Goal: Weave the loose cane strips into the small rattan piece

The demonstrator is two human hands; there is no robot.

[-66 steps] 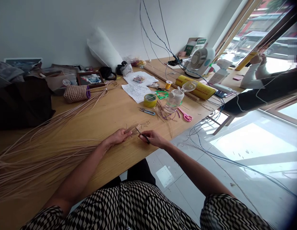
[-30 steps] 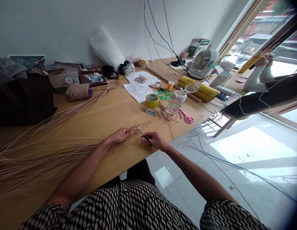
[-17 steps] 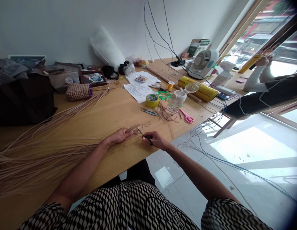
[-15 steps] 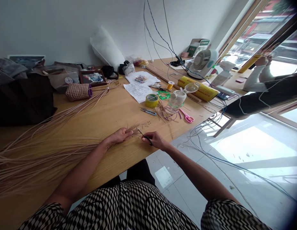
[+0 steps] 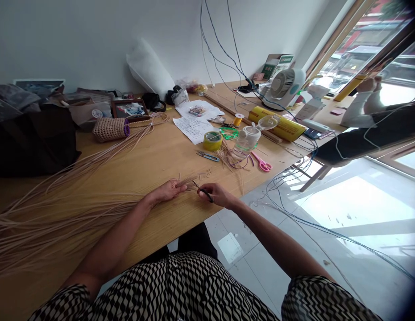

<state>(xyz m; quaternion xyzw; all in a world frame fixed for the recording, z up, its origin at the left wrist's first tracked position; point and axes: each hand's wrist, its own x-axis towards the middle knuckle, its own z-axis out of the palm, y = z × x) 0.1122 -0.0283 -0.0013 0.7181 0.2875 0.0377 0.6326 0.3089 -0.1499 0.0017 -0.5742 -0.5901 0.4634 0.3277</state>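
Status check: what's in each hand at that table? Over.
Left hand: gripping pale strands. Right hand: holding dark scissors, tips by strand ends. Loose clippings just beyond.

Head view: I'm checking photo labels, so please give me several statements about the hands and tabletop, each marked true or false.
1. The left hand grips thin tan strands. True.
2. The right hand holds the pink-handled scissors. False: it holds dark-handled scissors; the pink-handled scissors lie on the table.
3. The woven basket has purple trim at one end. True.
4. The clear jar has its lid shut. False: the lid stands open.
5. The blue thread snips lie near the yellow tape roll. True.
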